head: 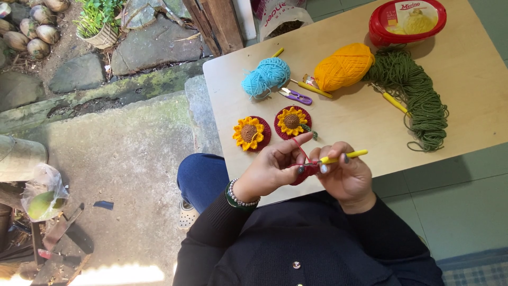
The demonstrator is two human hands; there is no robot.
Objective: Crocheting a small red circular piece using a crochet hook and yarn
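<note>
From my remote seat I see the left hand (270,169) pinching a small dark-red crocheted piece (304,173), with a thin red yarn strand (300,149) looped up over its raised forefinger. The right hand (344,175) has its grip pressed together around a yellow-handled crochet hook (344,156), whose tip meets the red piece between the two hands. This work sits just above the near edge of the pale wooden table (476,79).

At the far right corner of the table stands one oval red plastic tub with a picture label on its lid (407,20). Beyond the far edge I see one white printed bag, open at the top (278,18).

I count three lots of yarn: one light-blue ball (266,77), one orange-yellow ball (344,66) and one loose green skein (420,95). Two crocheted sunflower rounds on dark-red backing lie side by side: the left sunflower (251,133) and the right sunflower (291,122). One pair of purple-handled snips (296,96) lies between the blue and orange balls. Three more yellow hooks rest among the yarn.
</note>
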